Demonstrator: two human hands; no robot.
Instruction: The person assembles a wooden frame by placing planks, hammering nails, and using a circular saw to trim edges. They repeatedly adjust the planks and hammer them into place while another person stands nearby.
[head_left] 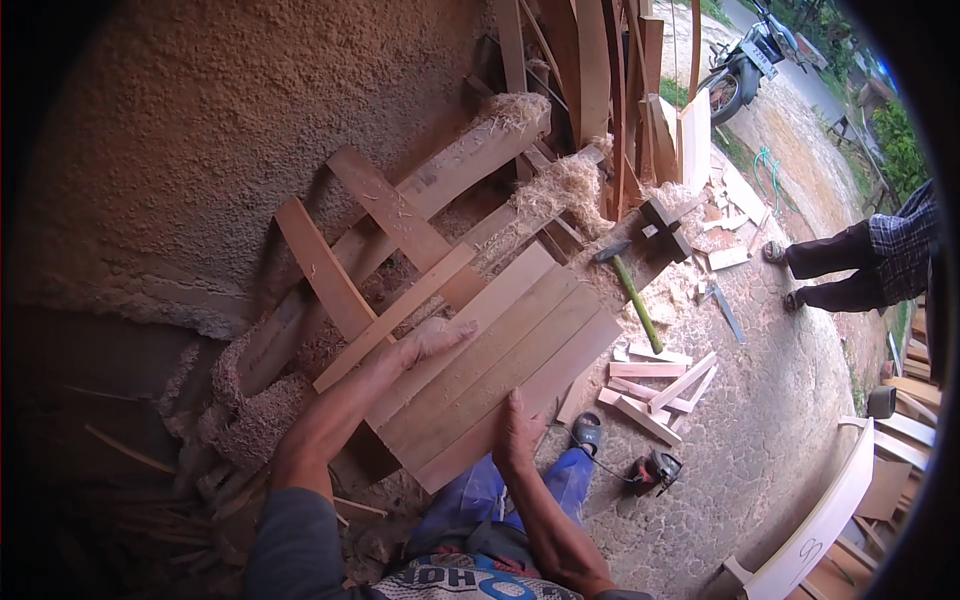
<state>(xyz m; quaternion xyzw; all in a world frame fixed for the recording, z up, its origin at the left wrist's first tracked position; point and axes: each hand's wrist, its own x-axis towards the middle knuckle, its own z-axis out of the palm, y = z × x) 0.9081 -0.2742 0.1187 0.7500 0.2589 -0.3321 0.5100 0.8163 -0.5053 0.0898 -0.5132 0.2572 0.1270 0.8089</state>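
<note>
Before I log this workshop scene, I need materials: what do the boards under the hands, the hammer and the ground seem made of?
The boards look like bare, unfinished wood: pale tan, visible grain, shavings nearby. The hammer seems to have a dark metal head and a green handle, wood or plastic; I cannot tell. The ground looks like rough concrete or pebbled cement, grey and dusty.

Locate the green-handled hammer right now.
In the head view, the green-handled hammer lies right of centre on the ground, just beyond the plank panel, above the loose offcuts.

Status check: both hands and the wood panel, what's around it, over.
Left hand flat on plank panel, upper edge. Right hand pressing its lower edge. Green-handled hammer and offcuts lie beside it, not touching.
</note>
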